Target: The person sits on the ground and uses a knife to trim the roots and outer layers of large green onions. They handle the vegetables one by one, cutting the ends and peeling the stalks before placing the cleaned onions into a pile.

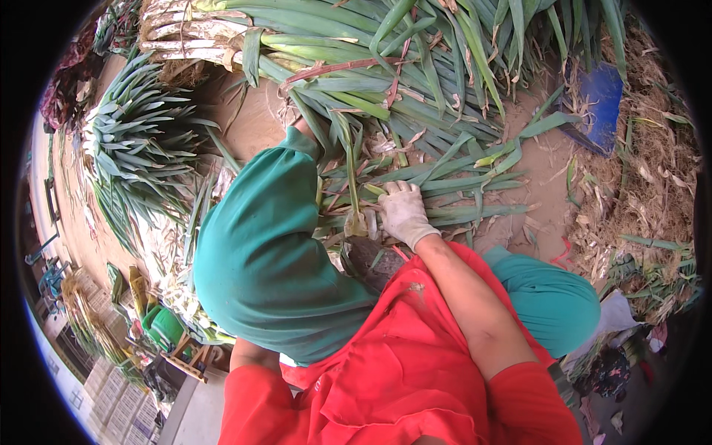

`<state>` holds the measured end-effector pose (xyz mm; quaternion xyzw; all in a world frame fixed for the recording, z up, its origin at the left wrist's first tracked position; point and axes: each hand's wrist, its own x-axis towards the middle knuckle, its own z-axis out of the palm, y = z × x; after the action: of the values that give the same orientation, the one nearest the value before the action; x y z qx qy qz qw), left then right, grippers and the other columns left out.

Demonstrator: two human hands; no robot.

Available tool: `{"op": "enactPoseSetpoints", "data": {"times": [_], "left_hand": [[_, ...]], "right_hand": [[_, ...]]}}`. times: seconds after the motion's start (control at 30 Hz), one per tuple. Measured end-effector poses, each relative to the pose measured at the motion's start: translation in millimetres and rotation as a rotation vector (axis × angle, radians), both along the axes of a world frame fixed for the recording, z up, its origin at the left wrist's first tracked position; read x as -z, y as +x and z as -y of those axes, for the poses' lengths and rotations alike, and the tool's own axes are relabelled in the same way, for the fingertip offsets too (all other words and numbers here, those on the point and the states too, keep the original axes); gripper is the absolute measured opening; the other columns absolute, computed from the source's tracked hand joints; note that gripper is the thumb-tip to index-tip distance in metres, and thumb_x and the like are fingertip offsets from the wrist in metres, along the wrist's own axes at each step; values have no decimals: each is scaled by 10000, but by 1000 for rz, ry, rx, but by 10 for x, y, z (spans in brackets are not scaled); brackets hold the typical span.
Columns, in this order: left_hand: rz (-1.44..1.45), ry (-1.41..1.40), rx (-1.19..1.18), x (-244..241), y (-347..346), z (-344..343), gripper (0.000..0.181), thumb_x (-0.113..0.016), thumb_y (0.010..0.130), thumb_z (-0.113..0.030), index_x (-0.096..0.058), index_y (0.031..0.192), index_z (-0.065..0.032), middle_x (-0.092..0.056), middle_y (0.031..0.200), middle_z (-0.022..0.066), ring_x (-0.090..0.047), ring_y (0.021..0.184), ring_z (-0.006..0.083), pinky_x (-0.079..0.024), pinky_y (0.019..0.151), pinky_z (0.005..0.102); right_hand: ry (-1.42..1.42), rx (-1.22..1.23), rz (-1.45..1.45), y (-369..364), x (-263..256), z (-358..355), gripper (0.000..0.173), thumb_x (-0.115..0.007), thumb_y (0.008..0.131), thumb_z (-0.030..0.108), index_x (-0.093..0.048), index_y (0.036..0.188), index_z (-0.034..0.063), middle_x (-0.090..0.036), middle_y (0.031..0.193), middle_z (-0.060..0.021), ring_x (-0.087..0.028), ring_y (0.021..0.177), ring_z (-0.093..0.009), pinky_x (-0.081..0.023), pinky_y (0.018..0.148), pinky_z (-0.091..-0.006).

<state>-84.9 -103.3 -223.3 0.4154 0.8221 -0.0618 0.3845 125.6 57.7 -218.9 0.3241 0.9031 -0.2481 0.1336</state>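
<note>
My right hand [406,214], in a pale work glove, lies palm down on the green leaves of long green onions [478,214] on the ground, its fingers bent; whether it grips any leaves is not clear. My left hand is out of view; its forearm passes behind my bent, green-trousered leg. Beyond my hand, across the top, lies a large bundle of long green onions [334,50], white stems to the left, with a leaf wrapped around it. A tied leaf strand [351,161] stands near my shin. A dark block [370,258] sits close to my red apron.
Another onion bundle [139,133], leaves spread, is at the left. A blue plastic piece [601,105] lies at the upper right, beside a heap of roots and dry husks [651,194]. At the lower left are a green plastic object [164,325] and a wooden stool [189,356].
</note>
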Motion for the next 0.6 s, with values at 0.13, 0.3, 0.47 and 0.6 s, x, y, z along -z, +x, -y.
{"op": "enactPoseSetpoints", "data": {"times": [0.13, 0.3, 0.47, 0.6], "left_hand": [[-27, -28, -40, -87, -39, 291, 547, -577, 839, -357, -468, 1320, -120, -568, 1196, 194, -603, 1004, 301, -485, 826, 385], [-49, -9, -62, -82, -83, 396, 547, -584, 837, -351, -467, 1322, -127, -565, 1196, 187, -607, 990, 299, -491, 814, 382], [-55, 32, -63, -18, -110, 299, 546, -591, 836, -344, -465, 1324, -134, -562, 1196, 180, -612, 977, 296, -497, 801, 379], [-90, 26, -39, -70, -339, 234, 547, -597, 835, -338, -464, 1326, -140, -560, 1196, 174, -616, 967, 294, -502, 792, 377]], "right_hand": [[-707, 718, -479, 8, -109, -417, 95, -644, 848, 128, -645, 905, 51, -655, 873, -61, -621, 816, -215, -496, 761, -346], [-1130, 1274, -1237, 390, -961, -1472, 100, -580, 899, 146, -561, 834, 72, -585, 718, -30, -407, 476, -70, -341, 467, -220], [-877, 971, -1454, 1204, -2065, -2371, 173, -505, 961, 187, -590, 975, 38, -631, 740, -45, -298, 421, -57, -260, 423, -226], [-789, 976, -1323, 1708, -2661, -2316, 254, -445, 996, 219, -591, 1057, 21, -624, 763, -45, -282, 410, -60, -265, 435, -220]]}}
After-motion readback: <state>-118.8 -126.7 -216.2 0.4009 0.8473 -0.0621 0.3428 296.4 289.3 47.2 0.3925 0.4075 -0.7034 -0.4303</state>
